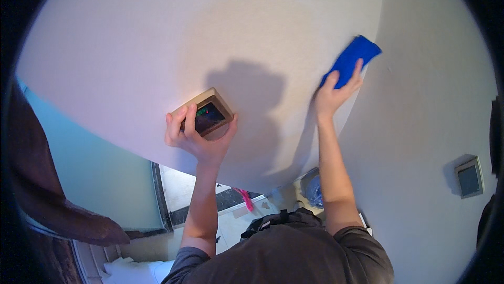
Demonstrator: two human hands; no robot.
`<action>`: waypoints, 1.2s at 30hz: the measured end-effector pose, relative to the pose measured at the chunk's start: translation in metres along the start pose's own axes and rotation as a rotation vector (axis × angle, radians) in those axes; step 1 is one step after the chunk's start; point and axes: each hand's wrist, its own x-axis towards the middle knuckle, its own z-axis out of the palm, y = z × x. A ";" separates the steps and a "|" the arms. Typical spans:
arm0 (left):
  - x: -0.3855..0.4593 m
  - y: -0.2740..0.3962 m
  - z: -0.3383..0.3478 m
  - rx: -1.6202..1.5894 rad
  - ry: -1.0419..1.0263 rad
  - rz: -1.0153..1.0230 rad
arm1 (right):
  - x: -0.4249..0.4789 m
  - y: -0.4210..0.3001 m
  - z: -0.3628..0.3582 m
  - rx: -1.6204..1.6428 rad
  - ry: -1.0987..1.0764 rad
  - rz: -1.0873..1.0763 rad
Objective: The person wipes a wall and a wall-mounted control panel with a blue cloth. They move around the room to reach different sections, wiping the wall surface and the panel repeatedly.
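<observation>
My left hand (pixel 201 142) grips a small beige box with a dark display panel (pixel 214 116), thumb on one side and fingers over the other. Green and red lights glow on its face. Whether the box is fixed to the pale wall (pixel 149 39) or held just off it, I cannot tell. Up and to the right, my right hand (pixel 336 93) holds a folded blue cloth (pixel 352 57) against the wall, close to the inside corner. Part of the cloth's lower end is hidden behind the fingers.
On the right-hand wall (pixel 417 142) is a framed switch plate or panel (pixel 468 177). A dark wooden piece (pixel 75 221) curves in at left, beside a bluish panel (pixel 102 158). Below lie a pink item (pixel 245 199) and a bin with a blue plastic liner (pixel 314 191).
</observation>
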 end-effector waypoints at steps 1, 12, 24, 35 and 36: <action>0.000 0.000 0.000 -0.005 -0.010 0.004 | -0.012 -0.010 0.002 0.069 -0.047 -0.016; -0.006 0.009 -0.005 -0.012 -0.020 -0.030 | -0.091 -0.037 -0.026 0.154 -0.580 -0.552; -0.010 0.010 -0.003 -0.004 0.013 0.012 | -0.104 0.064 -0.062 -0.037 -0.106 0.335; -0.012 0.009 -0.006 0.000 0.048 0.014 | -0.087 0.033 -0.052 0.094 -0.031 0.454; -0.012 0.009 -0.006 0.005 0.037 0.005 | -0.072 0.025 -0.047 0.086 -0.022 0.429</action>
